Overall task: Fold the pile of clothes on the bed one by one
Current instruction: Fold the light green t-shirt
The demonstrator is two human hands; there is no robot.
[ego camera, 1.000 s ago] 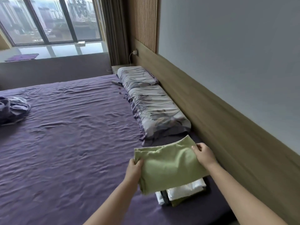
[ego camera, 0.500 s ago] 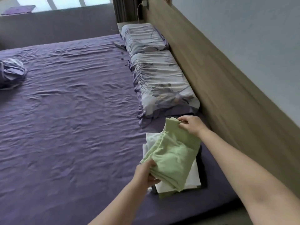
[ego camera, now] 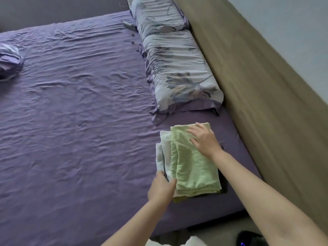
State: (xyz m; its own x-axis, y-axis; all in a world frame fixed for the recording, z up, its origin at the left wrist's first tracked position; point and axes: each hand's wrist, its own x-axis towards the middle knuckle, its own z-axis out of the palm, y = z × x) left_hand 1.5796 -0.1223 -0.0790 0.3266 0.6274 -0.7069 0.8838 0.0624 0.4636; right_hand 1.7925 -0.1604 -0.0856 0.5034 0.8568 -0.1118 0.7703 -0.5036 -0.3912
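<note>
Right, head camera, looking down at the bed (ego camera: 71, 121) with its wrinkled purple sheet. The folded green garment (ego camera: 193, 167) lies flat on top of a stack of folded clothes (ego camera: 164, 150) near the bed's right edge, just short of the wooden headboard (ego camera: 257, 86). White pieces of that stack peek out along the green one's left side, and something dark shows under its near right corner.

The right hand (ego camera: 204, 139) is laid flat on the far end of the green garment, fingers spread and straight, pressing down, gripping nothing. The left hand (ego camera: 162, 188) sits at the near left corner of the stack, fingers loosely extended against the white edges and thumb touching the green fabric's border; it touches rather than clutches, though its fingertips are a little blurred.

Beyond the stack, two floral pillows (ego camera: 177, 68) line up end to end along the headboard, the nearer one well clear of the clothes. Far off at the left edge of the bed lies a crumpled purple and white bundle of cloth (ego camera: 9, 61). A small dark object (ego camera: 128, 24) rests on the sheet beside the far pillow, too small to identify.
</note>
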